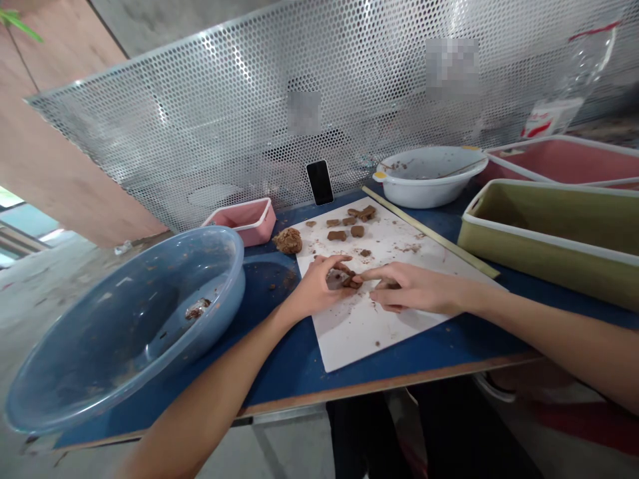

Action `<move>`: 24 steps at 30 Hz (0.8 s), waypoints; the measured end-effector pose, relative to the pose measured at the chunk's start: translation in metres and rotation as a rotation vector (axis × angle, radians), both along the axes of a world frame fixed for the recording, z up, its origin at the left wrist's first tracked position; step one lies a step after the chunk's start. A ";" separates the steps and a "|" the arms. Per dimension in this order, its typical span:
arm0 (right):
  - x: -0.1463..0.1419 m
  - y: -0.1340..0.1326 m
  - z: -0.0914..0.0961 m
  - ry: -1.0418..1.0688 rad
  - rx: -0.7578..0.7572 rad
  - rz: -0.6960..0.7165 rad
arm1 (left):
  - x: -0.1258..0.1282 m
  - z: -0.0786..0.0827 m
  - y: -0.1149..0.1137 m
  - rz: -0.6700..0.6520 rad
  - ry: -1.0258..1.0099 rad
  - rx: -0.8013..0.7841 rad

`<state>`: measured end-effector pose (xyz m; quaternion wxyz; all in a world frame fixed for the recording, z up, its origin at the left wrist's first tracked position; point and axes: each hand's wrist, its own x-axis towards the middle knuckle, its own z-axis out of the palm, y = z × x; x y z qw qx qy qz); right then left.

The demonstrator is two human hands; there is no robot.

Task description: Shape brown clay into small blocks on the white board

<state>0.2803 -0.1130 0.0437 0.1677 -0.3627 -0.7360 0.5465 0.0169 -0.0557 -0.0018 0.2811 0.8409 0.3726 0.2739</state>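
Two bare forearms (214, 392) nearest us; brown, clay-like lump (353, 282) over white rectangular board (359, 342).
Left grip (318, 286), nearer, curls around it; right grip (414, 287) touches its right end; long axis seemingly slants between; whether either pinches, we cannot tell.

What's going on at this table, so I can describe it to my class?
A person has the left hand and right hand at a small brown clay-like piece over a white board. Several separate brown chunks lie towards the board's far side. A larger rough lump sits at its left edge, and a blue basin stands further left.
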 end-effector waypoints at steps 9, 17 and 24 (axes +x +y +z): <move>-0.002 0.001 0.000 0.081 -0.171 -0.029 | 0.001 0.001 -0.002 0.010 0.008 -0.018; -0.006 0.002 0.001 0.125 -0.331 -0.101 | 0.003 -0.001 0.001 0.019 0.002 -0.031; -0.005 0.003 -0.003 0.143 -0.341 -0.105 | 0.003 -0.001 0.002 0.037 0.016 -0.035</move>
